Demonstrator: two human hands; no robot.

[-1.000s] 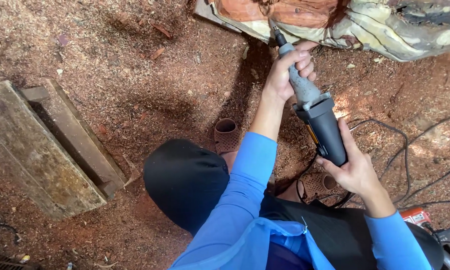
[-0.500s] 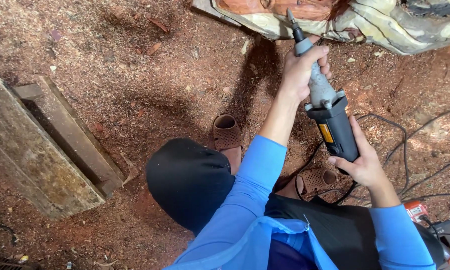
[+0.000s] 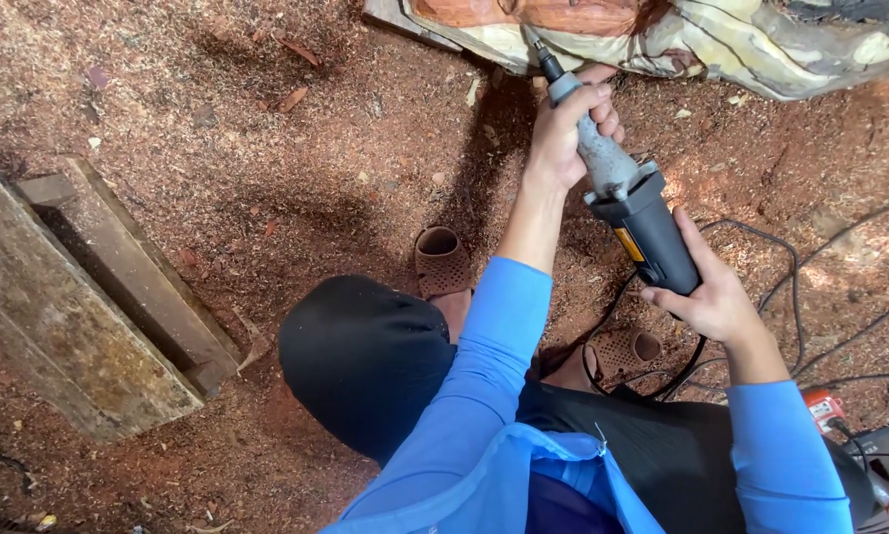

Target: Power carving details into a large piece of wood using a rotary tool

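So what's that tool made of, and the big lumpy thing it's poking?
The tool looks like bare grey metal at the neck, dull and cast-looking, with a black back half that seems to be matte plastic. The lumpy thing looks like carved wood: raw reddish and pale surfaces, unpolished, with sawdust all over the ground. The left hand grips the neck, the right hand the back.

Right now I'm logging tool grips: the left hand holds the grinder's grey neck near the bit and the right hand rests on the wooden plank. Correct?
Not quite. In the head view the right hand grips the grinder's black rear body, not the wooden plank. The left hand does hold the grey neck.
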